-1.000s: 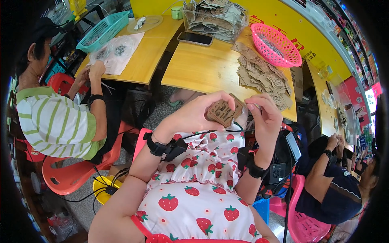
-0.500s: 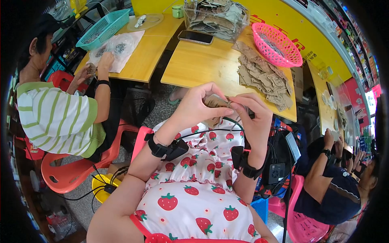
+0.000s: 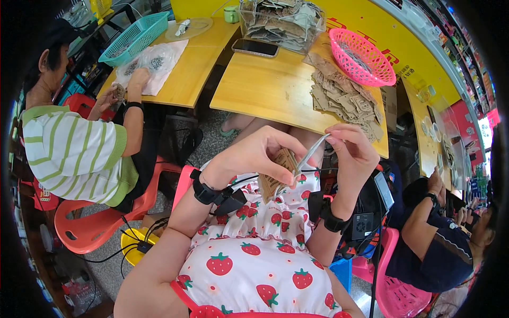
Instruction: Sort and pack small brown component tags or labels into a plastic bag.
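Above my lap, my left hand point(image 3: 254, 151) is closed on a small brown card tag point(image 3: 280, 170) with dark print, pinched between thumb and fingers and tilted. A pale grey string point(image 3: 314, 150) runs taut from the tag up to the right. Its upper end is pinched in the fingertips of my right hand point(image 3: 356, 146). Where the string meets the card is partly covered by my left fingers. Past my hands, a heap of similar brown tags point(image 3: 347, 100) lies on the wooden table point(image 3: 265, 87).
Behind the heap stands a pink basket point(image 3: 379, 69) with grey strings. A clear bin point(image 3: 281, 29) full of tags and a phone point(image 3: 255, 48) are at the table's back. One person point(image 3: 79, 153) works at the left; another point(image 3: 429, 238) sits at the right.
My right hand has moved right and slightly up, away from my left, drawing the string out straight. The tag has turned and shows more of its printed side.
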A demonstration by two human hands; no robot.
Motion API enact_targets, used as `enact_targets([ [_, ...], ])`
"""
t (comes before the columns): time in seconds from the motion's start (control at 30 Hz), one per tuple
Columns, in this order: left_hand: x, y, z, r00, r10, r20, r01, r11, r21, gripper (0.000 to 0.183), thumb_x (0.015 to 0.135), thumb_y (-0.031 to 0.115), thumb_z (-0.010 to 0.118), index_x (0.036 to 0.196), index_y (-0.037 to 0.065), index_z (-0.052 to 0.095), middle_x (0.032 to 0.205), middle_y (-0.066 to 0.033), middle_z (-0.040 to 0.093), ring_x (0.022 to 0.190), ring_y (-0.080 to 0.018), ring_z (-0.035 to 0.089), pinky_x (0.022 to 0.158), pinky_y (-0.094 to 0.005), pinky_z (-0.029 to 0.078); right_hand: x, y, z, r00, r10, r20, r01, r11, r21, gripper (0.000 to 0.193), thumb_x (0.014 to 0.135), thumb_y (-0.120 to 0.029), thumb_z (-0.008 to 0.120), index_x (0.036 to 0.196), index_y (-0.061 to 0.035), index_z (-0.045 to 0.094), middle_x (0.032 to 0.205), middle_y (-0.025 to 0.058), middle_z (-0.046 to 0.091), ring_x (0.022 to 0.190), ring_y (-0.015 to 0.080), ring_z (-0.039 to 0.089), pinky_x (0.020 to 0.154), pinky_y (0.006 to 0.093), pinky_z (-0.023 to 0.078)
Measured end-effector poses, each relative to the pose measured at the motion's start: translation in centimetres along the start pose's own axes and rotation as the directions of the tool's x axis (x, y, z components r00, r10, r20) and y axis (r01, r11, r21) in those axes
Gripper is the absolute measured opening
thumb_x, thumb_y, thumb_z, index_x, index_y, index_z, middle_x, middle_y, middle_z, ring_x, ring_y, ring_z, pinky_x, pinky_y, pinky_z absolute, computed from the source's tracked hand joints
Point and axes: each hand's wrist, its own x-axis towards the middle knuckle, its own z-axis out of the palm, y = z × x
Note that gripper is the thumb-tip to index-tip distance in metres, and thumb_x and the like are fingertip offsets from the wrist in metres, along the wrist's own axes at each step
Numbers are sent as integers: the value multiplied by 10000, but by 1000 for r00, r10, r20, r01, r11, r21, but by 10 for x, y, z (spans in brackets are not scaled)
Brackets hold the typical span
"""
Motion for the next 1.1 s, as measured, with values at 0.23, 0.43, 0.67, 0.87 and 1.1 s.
enact_targets([
  [0.23,-2,-3,-1,940,263,-218,-290,952,-100,629,606,83,853,1183,5,616,1074,-157,670,696,-135,651,652,-247,539,3,9,-2,976,184,115,-199,969,144,142,770,108,680,894,46,650,924,77,643,834,113,597,741,229,481],
  [0.43,9,-2,6,858,374,-352,-358,927,113,712,664,11,799,1317,20,515,1264,-159,584,972,-142,634,820,-262,518,1,-6,9,968,208,138,-234,950,208,148,768,115,675,900,53,650,923,71,634,834,102,595,726,213,483],
  [0.67,17,-13,10,752,565,-338,-215,696,686,538,741,-12,734,1254,5,575,1160,-101,656,970,-96,622,855,-262,498,-3,-21,21,974,214,78,-216,976,13,149,760,107,686,896,48,671,891,72,642,799,103,611,720,218,492],
  [0.87,18,-15,13,739,583,-337,-183,656,732,492,755,2,730,1230,16,598,1084,-102,688,913,-86,636,815,-261,507,-1,-17,19,971,200,130,-186,976,-115,136,782,50,681,917,39,679,869,86,663,783,120,623,718,246,488],
  [1.1,20,-20,15,724,629,-283,-270,636,723,539,742,25,756,1249,0,573,1077,-122,685,931,-124,654,820,-264,504,-2,-17,22,982,166,91,-145,969,-202,171,723,30,720,888,26,675,843,88,655,776,142,624,726,259,483],
])
